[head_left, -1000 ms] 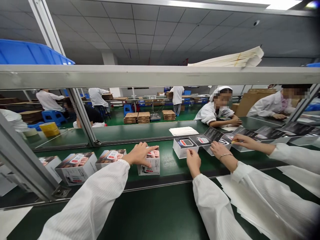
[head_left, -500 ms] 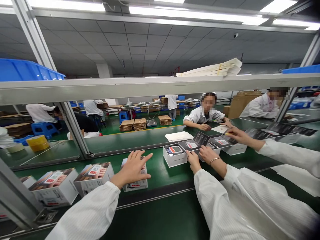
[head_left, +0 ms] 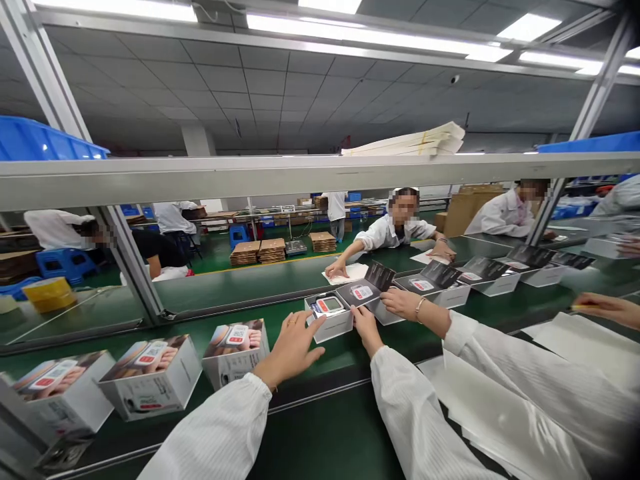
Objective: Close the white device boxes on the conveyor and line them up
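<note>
Right hand: fingers together, tips against corner of open white carton; firmness of hold unclear. Left hand open, fingers spread, just beside carton, contact unclear. Carton on green line belt, holding digital blood pressure monitor with lit display; black printed flap raised behind. Small print unreadable. Co-worker's braceleted hand on neighbouring carton.

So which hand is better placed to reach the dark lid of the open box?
The right hand, likely: its fingers sit just below the dark lid. The left hand is on the box's other side.
</note>
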Available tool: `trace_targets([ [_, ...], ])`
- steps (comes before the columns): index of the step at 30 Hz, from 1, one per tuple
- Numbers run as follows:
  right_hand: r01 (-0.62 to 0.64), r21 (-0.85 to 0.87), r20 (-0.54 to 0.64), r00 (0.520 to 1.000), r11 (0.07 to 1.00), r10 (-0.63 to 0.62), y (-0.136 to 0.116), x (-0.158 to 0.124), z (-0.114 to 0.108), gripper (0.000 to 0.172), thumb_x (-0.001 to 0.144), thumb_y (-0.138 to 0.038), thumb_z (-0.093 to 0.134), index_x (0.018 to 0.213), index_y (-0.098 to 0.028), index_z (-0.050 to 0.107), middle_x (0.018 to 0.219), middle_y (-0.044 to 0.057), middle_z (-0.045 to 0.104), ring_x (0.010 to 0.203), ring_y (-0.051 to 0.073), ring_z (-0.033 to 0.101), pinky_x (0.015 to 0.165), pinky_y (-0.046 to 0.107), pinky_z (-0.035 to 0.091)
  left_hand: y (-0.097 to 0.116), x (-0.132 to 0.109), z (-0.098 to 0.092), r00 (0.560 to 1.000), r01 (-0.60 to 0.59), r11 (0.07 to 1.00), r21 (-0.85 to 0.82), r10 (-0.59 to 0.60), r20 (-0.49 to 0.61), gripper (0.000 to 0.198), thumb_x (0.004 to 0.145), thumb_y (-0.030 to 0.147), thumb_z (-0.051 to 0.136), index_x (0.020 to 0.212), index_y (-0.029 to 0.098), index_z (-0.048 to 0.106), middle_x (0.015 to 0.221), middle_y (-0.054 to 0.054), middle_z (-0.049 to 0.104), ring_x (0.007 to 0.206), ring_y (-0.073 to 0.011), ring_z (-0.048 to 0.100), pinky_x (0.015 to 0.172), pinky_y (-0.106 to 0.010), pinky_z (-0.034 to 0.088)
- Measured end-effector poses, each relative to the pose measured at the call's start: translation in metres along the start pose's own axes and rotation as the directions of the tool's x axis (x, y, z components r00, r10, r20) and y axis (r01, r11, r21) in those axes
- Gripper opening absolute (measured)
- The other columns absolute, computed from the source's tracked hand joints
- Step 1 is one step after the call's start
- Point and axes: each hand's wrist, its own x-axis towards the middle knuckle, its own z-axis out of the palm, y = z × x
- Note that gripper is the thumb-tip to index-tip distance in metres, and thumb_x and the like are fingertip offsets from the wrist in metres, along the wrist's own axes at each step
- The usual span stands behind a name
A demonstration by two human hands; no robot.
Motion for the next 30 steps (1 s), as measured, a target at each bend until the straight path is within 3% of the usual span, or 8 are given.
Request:
trace_targets([
  [5, 0.082, -0.214, 0.103, 0.993, 0.973, -0.061, -0.011, -0.015, 0.002, 0.042, 0.089, -0.045, 0.044, 0.118, -0.024, 0.066, 0.100, 0.006, 0.071, 0.093, 0.025, 0.063, 0.082, 0.034, 0.045, 0.003, 0.000, 0.006, 0.981, 0.038, 0.998, 0.041, -0.029, -0.192, 0.072, 0.087, 0.025, 0.064, 0.150, 0.026, 0.030, 0.156, -0.016, 0.023, 0.144, -0.0376, 0.022, 0.110, -0.054, 0.031],
  [8, 0.239, -0.362, 0.286, 0.948, 0.901, -0.136, -0.020, -0.033, 0.003, 0.047, 0.095, -0.037, 0.035, 0.139, -0.033, 0.052, 0.128, 0.003, 0.063, 0.115, 0.023, 0.059, 0.095, 0.034, 0.043, 0.002, 0.006, 0.011, 0.942, 0.022, 0.994, 0.110, 0.016, -0.334, 0.075, 0.086, 0.017, 0.059, 0.152, 0.025, 0.026, 0.162, -0.015, 0.003, 0.148, -0.0384, 0.001, 0.116, -0.056, 0.018],
  [12, 0.330, -0.359, 0.438, 0.886, 0.873, -0.154, -0.024, -0.050, 0.007, 0.050, 0.093, -0.043, 0.044, 0.142, -0.034, 0.048, 0.142, 0.003, 0.052, 0.130, 0.025, 0.049, 0.107, 0.040, 0.037, -0.019, 0.021, 0.033, 0.969, 0.176, 0.982, -0.066, -0.185, -0.164, 0.080, 0.081, 0.011, 0.057, 0.153, 0.020, 0.024, 0.162, -0.015, 0.009, 0.148, -0.0378, 0.004, 0.117, -0.057, 0.008],
  [15, 0.309, -0.237, 0.465, 0.869, 0.921, -0.172, -0.021, -0.054, 0.017, 0.054, 0.091, -0.048, 0.047, 0.142, -0.030, 0.048, 0.143, 0.005, 0.051, 0.133, 0.024, 0.045, 0.110, 0.040, 0.034, -0.042, 0.022, 0.060, 0.924, 0.376, 0.900, -0.219, -0.381, 0.021, 0.089, 0.074, 0.008, 0.056, 0.154, 0.012, 0.016, 0.152, -0.022, 0.032, 0.141, -0.0368, 0.031, 0.114, -0.050, 0.027],
  [19, 0.181, -0.109, 0.401, 0.908, 0.977, -0.124, -0.016, -0.050, 0.029, 0.058, 0.089, -0.056, 0.048, 0.141, -0.030, 0.047, 0.132, 0.004, 0.059, 0.116, 0.025, 0.057, 0.103, 0.041, 0.040, -0.055, -0.001, 0.078, 0.924, 0.377, 0.887, -0.268, -0.381, 0.040, 0.096, 0.075, 0.008, 0.052, 0.155, 0.012, 0.000, 0.151, -0.020, 0.034, 0.137, -0.0284, 0.040, 0.109, -0.038, 0.036],
  [23, 0.030, 0.032, 0.343, 0.938, 0.999, -0.040, -0.017, -0.044, 0.037, 0.059, 0.084, -0.066, 0.050, 0.129, -0.028, 0.055, 0.115, 0.005, 0.066, 0.104, 0.025, 0.060, 0.092, 0.038, 0.046, -0.054, -0.020, 0.057, 0.953, 0.283, 0.939, -0.198, -0.299, -0.054, 0.099, 0.072, 0.013, 0.062, 0.156, 0.022, 0.011, 0.149, -0.015, 0.033, 0.137, -0.0337, 0.034, 0.111, -0.047, 0.029],
  [26, -0.196, 0.192, 0.452, 0.887, 0.962, 0.091, -0.019, -0.047, 0.049, 0.064, 0.082, -0.074, 0.045, 0.119, -0.024, 0.058, 0.102, 0.007, 0.068, 0.084, 0.022, 0.063, 0.068, 0.032, 0.050, -0.055, -0.015, 0.020, 0.980, 0.146, 0.989, -0.018, -0.147, -0.132, 0.100, 0.066, 0.023, 0.077, 0.152, 0.032, 0.027, 0.150, -0.013, 0.026, 0.138, -0.0424, 0.022, 0.111, -0.056, 0.022],
  [30, -0.427, 0.104, 0.555, 0.774, 0.898, 0.303, -0.025, -0.057, 0.058, 0.059, 0.083, -0.070, 0.047, 0.116, -0.022, 0.056, 0.088, 0.007, 0.068, 0.063, 0.020, 0.062, 0.055, 0.031, 0.046, -0.064, 0.001, -0.029, 0.995, -0.040, 0.999, -0.002, 0.040, 0.095, 0.106, 0.068, 0.051, 0.081, 0.154, 0.036, 0.021, 0.138, -0.014, 0.036, 0.127, -0.0393, 0.035, 0.103, -0.050, 0.033],
])
